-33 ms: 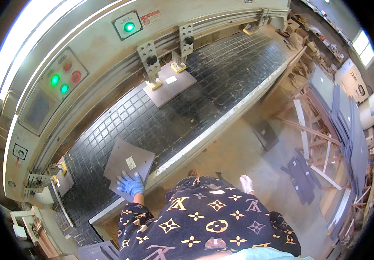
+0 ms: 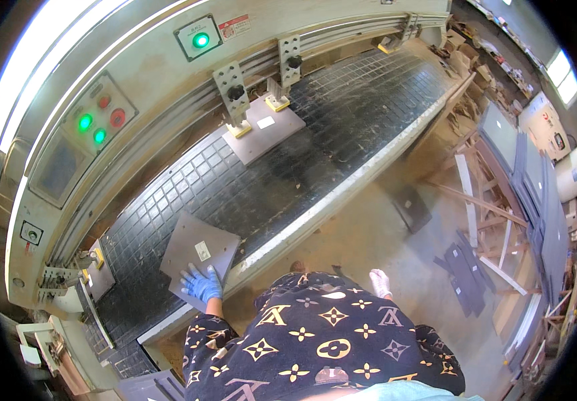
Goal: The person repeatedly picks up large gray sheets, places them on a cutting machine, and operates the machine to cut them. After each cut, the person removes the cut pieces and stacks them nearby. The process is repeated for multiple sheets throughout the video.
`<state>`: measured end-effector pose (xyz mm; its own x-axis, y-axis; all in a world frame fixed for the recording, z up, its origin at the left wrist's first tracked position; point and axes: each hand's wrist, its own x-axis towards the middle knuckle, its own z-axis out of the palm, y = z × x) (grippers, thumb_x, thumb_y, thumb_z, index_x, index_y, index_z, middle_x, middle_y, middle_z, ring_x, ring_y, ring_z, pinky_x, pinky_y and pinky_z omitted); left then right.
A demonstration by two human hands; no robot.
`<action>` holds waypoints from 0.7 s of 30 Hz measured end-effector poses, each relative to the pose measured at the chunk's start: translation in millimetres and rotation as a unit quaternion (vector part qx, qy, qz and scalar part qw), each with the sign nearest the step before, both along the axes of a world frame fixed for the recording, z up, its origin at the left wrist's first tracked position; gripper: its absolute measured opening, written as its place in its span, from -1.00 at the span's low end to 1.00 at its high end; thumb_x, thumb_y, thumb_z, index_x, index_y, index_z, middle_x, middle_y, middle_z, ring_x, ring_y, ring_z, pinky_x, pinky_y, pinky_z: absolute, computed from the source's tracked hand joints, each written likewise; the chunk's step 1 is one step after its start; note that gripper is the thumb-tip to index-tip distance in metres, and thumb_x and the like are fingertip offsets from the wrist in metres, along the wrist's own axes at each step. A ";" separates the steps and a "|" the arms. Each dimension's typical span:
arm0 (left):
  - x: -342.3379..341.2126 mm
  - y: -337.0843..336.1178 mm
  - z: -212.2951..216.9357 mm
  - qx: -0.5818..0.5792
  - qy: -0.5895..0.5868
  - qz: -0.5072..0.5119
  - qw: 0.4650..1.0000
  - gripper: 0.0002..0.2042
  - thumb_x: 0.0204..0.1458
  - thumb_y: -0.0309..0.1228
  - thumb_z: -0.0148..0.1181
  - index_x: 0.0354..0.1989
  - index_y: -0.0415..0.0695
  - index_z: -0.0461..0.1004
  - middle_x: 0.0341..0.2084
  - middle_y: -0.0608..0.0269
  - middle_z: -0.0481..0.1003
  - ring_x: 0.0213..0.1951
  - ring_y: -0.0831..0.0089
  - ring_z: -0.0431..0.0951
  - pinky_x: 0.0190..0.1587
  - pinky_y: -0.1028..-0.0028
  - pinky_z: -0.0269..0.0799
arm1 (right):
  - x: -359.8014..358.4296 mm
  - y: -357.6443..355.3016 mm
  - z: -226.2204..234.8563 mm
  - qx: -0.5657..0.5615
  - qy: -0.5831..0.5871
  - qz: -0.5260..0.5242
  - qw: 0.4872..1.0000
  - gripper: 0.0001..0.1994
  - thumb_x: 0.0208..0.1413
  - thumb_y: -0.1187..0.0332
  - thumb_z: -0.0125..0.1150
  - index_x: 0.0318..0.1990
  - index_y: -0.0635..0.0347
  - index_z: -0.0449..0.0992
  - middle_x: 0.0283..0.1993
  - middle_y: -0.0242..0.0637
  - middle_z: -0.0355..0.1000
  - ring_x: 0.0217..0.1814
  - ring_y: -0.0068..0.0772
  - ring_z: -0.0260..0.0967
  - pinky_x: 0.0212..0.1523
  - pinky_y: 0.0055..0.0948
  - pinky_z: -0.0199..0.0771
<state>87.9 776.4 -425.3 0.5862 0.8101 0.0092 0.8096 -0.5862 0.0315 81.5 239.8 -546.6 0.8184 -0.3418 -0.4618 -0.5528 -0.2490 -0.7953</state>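
Observation:
My left hand, in a blue glove, lies on a flat grey-brown panel with its fingers spread. The panel has a small white label and overhangs the front edge of the black machine bed. At the far edge of my clothing, on the right, my white-gloved right hand shows small over the floor. Its fingers are too indistinct to tell open from closed. Farther along the bed, a second labelled panel sits against yellow-edged stops.
A lit control panel fills the machine's front at left. Another panel touches stops at the bed's left end. Dark pieces lie on the floor at right, before a wooden frame and leaning grey boards.

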 end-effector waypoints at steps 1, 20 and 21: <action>0.7 3.1 -3.4 0.001 -0.015 -0.002 1.000 -0.26 -0.07 0.12 -0.02 0.28 0.06 0.02 0.28 -0.03 -0.08 0.29 -0.03 -0.11 0.25 -0.08 -0.37 | 11.1 5.2 9.9 0.001 0.019 0.014 1.000 -0.72 0.01 0.37 0.17 -0.12 0.27 0.47 -0.15 -0.28 0.47 -0.07 -0.47 0.37 0.00 -0.51 0.32; 246.6 -113.9 -3.6 -0.117 -0.222 -0.181 0.951 -0.47 -0.16 -0.16 0.20 0.08 0.12 0.32 0.22 -0.01 0.08 0.24 0.09 0.06 0.24 0.18 -0.04 | 280.2 -6.3 72.9 0.014 -0.048 0.264 0.963 -0.72 0.06 0.44 0.11 -0.06 0.34 0.41 -0.09 -0.16 0.45 -0.02 -0.39 0.37 0.03 -0.50 0.32; 265.6 -115.6 -6.3 -0.101 -0.211 -0.191 0.953 -0.46 -0.15 -0.15 0.20 0.09 0.12 0.31 0.22 -0.01 0.08 0.24 0.09 0.05 0.24 0.18 -0.04 | 294.7 -14.5 73.3 0.015 -0.055 0.274 0.960 -0.72 0.06 0.44 0.10 -0.06 0.34 0.41 -0.09 -0.17 0.44 -0.02 -0.40 0.36 0.03 -0.50 0.31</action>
